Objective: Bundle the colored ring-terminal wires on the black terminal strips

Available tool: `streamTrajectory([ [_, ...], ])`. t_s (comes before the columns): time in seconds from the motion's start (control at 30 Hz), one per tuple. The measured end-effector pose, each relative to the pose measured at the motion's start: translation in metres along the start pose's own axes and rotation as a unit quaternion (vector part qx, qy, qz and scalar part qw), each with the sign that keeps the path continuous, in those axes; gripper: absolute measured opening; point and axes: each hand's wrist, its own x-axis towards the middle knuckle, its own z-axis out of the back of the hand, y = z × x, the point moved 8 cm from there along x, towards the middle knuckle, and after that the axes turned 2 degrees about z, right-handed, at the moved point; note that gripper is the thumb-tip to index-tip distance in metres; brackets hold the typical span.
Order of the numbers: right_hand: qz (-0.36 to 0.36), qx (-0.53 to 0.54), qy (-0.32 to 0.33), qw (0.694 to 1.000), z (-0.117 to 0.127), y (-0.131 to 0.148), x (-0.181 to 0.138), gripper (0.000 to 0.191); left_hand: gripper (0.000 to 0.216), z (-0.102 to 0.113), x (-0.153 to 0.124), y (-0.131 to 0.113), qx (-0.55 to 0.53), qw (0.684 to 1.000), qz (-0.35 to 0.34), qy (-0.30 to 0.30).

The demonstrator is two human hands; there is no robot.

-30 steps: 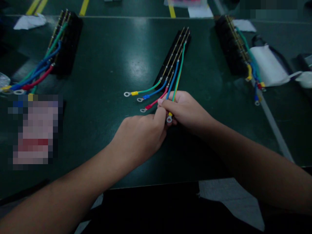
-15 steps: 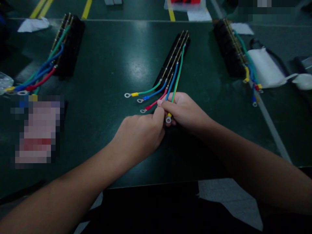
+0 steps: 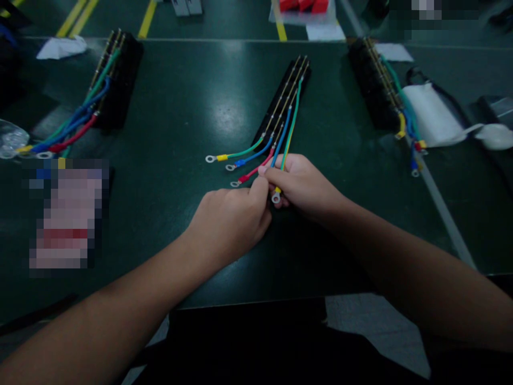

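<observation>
A long black terminal block (image 3: pixel 277 104) with brass strips lies slanted on the dark green table, several wires running from it toward me. My right hand (image 3: pixel 306 179) is closed, its thumb pressing a blue wire (image 3: pixel 285 128) against the fingers. My left hand (image 3: pixel 232 214) is closed and meets it thumb to thumb, gripping near that wire's end, which the fingers hide. A green-yellow wire (image 3: pixel 294 120) crosses my right fingers, its ring lug (image 3: pixel 276 198) showing between the hands. Left of them spread a green wire (image 3: pixel 242 152), a shorter blue wire (image 3: pixel 254 156) and a red wire (image 3: pixel 254 171), each with a ring lug.
Similar wired black blocks stand at the left (image 3: pixel 124 80) and right (image 3: pixel 371 85). A blurred-out flat object (image 3: pixel 68 214) lies at left. A white pouch (image 3: pixel 428 115) is at right, white paper (image 3: pixel 62 47) at back left, red items (image 3: pixel 302 5) in plastic beyond.
The view has shifted slightly, so the table's things sit a little lower in it. Both hands keep the same grip at the wire ends.
</observation>
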Motion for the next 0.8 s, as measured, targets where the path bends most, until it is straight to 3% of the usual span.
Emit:
streamTrajectory([
  [0.8, 0.003, -0.001, 0.003, 1.0, 0.0003, -0.0024, 0.0004, 0.026, 0.037, -0.0009, 0.0021, 0.0003, -0.014, 1.0, 0.014, -0.008],
])
